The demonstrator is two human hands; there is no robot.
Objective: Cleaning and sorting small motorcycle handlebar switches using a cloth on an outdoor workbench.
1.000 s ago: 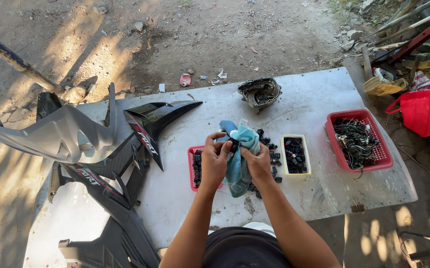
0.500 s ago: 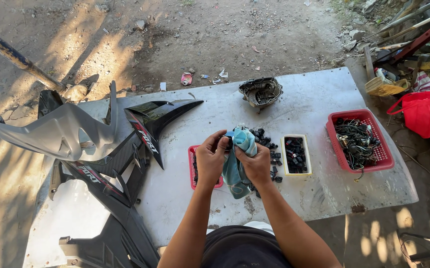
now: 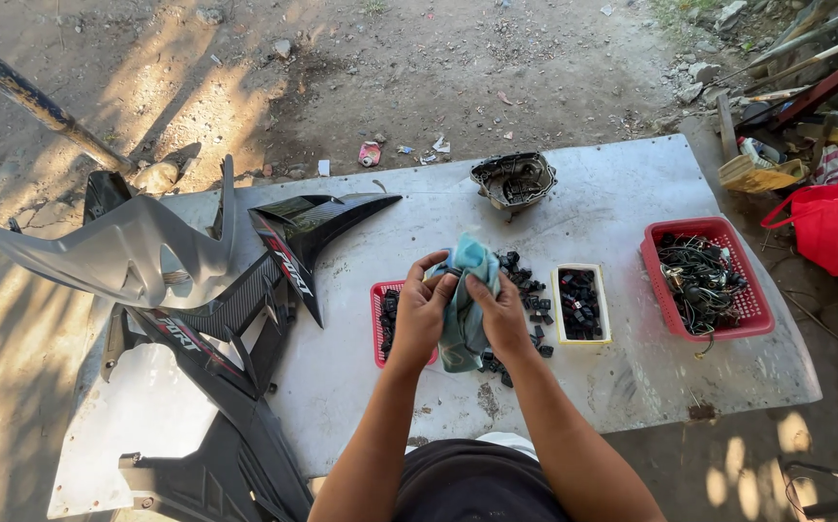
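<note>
Table: a pale grey, scuffed sheet-metal table [image 3: 632, 377] stands outdoors on bare dirt ground [image 3: 390, 68], dappled with sun and shade.
Left end: grey and black motorcycle fairing panels [image 3: 197, 290] lie piled over the table's left edge and corner.
Far edge: a dark round engine cover [image 3: 514, 180] sits near the middle of the far edge.
Right end: a large red basket [image 3: 748, 314] holds a tangle of dark wires and connectors.
Middle: a small cream tray [image 3: 581, 304] is filled with small black parts; loose black parts [image 3: 527, 285] lie scattered just left of it.
Behind the hands: a small red basket [image 3: 380, 319], partly hidden, holds more black pieces.
Off the table: a red bag [image 3: 835, 227] and scrap lie beyond the right edge.
Cloth: a teal cloth [image 3: 465, 319] is held up above the table's middle, between both hands.
Left hand: the left hand [image 3: 422, 311] is curled, fingers pinching the cloth's upper left fold.
Right hand: the right hand [image 3: 502, 314] is closed on the cloth's right side, thumb pressed into it.
</note>
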